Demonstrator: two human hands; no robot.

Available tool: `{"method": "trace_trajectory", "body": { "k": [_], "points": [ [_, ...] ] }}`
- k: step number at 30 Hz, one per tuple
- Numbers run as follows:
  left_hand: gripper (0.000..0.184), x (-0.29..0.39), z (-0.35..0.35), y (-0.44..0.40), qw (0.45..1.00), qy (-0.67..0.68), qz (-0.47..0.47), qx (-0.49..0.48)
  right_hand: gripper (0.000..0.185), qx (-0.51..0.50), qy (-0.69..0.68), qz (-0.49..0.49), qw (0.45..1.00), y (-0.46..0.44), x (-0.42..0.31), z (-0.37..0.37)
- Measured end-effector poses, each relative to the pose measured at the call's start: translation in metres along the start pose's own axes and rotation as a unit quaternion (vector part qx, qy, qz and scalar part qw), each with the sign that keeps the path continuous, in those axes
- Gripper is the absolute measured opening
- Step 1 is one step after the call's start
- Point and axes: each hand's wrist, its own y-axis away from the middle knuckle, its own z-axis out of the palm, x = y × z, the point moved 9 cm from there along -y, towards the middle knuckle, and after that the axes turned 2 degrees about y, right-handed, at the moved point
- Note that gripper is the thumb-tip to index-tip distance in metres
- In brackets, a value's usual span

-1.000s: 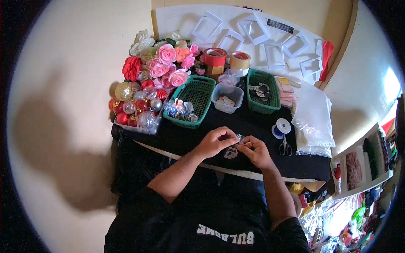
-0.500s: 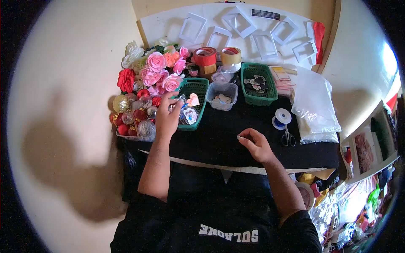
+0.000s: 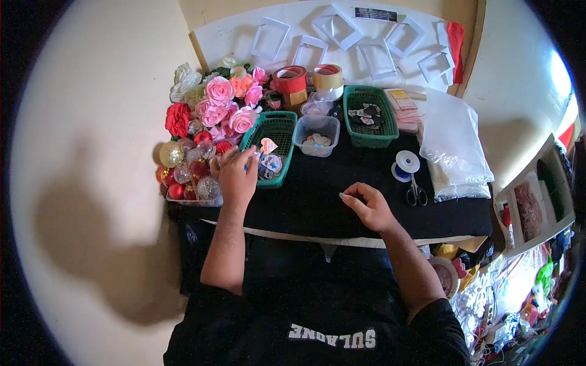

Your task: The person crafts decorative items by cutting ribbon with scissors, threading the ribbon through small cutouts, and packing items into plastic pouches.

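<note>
My left hand [image 3: 238, 180] is over the left side of a green basket [image 3: 292, 137], its fingers bent and apart, with nothing plainly held. In that basket lie an orange-white heart-shaped piece [image 3: 268, 146] and several printed cutouts [image 3: 270, 165], partly hidden by the hand. Over the black cloth [image 3: 311, 207], my right hand [image 3: 372, 208] is closed in a pinch. Whatever is between its fingertips, if anything, is too small to make out. To its right are scissors [image 3: 416, 194] and a spool of blue ribbon [image 3: 405, 167].
Left are baubles [image 3: 173, 155] in a clear tray and artificial roses [image 3: 220, 91]. Behind stand tape rolls [image 3: 290, 79], a clear tub [image 3: 317, 131] and a second green basket [image 3: 370, 139]. Plastic bags [image 3: 455, 143] lie right; white frames [image 3: 270, 38] lie on the back board.
My left hand has shifted left and slightly down, its fingers now lower over the basket's left side. My right hand keeps its pinch in nearly the same place. The whole view shifted slightly.
</note>
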Motion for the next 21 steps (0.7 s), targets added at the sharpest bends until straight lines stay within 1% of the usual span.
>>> {"method": "trace_trajectory", "body": {
  "k": [1,4,6,8,11,13,14,16,17,19,21],
  "points": [
    [0.021,0.002,-0.004,0.003,1.000,-0.020,0.009,0.014,0.023,0.001,0.005,-0.003,1.000,0.000,0.002,0.000],
    [0.023,0.003,-0.006,0.009,0.999,-0.048,0.020,0.012,0.023,0.001,0.013,0.000,1.000,-0.001,0.001,0.000],
    [0.021,-0.003,-0.003,0.010,0.999,-0.027,0.025,0.004,0.023,0.001,0.016,0.005,1.000,-0.001,0.003,0.000],
    [0.019,-0.008,0.000,0.012,1.000,-0.008,0.029,-0.006,0.024,0.002,0.025,-0.017,1.000,-0.001,0.005,0.001],
    [0.017,0.001,-0.006,0.012,0.999,-0.006,0.047,-0.015,0.024,-0.002,0.027,0.000,1.000,-0.001,-0.002,0.000],
    [0.014,0.011,-0.012,0.014,0.996,-0.071,0.052,-0.011,0.027,-0.002,0.035,0.006,0.999,0.000,0.001,0.001],
    [0.014,0.011,-0.012,0.015,0.996,-0.071,0.053,-0.010,0.030,-0.002,0.043,0.011,0.999,-0.001,0.003,0.000],
    [0.013,0.009,-0.009,0.013,0.996,-0.075,0.040,-0.015,0.031,-0.006,0.037,0.011,0.999,-0.001,0.002,0.000],
    [0.013,0.010,-0.009,0.012,0.996,-0.073,0.042,-0.015,0.031,-0.011,0.032,0.012,0.999,-0.001,0.003,0.001],
    [0.013,0.009,-0.011,0.008,0.999,-0.026,0.029,0.001,0.031,-0.008,0.033,0.005,0.999,-0.002,0.006,0.001],
    [0.013,0.017,-0.013,0.003,0.999,-0.017,0.039,0.005,0.031,-0.006,0.035,-0.002,0.999,-0.002,0.007,0.001]
  ]
}}
